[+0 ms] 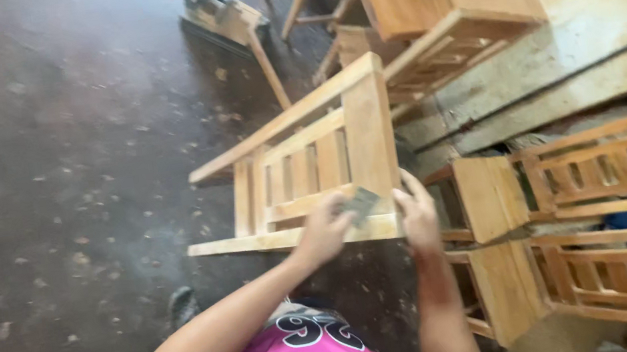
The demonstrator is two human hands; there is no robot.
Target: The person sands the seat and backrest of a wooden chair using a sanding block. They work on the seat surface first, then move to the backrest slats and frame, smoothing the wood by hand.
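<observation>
1. The floor [50, 194] on the left is dark and strewn with wood chips. A shoe [183, 304] stands on it near the frame, so I judge a slip on loose chips possible if weight shifts.
2. The left hand [326, 229] is curled closed around a small grey sheet, likely sandpaper [363, 203], pinching it against the near end of the slatted wooden frame [304, 169]. The grip takes only a corner, so the sheet may slide out or fold when pushed.
3. The frame stands on its edge on the floor, unclamped. Pressure from rubbing could tip it to the far side.
4. The right hand [418, 215] rests half open, fingers spread against the frame's end post [370, 136], holding nothing. Bare fingers on raw wood risk splinters.
5. To the right, more chair frames [595, 171] crowd close, leaving little elbow room, so a bump could topple them.
</observation>
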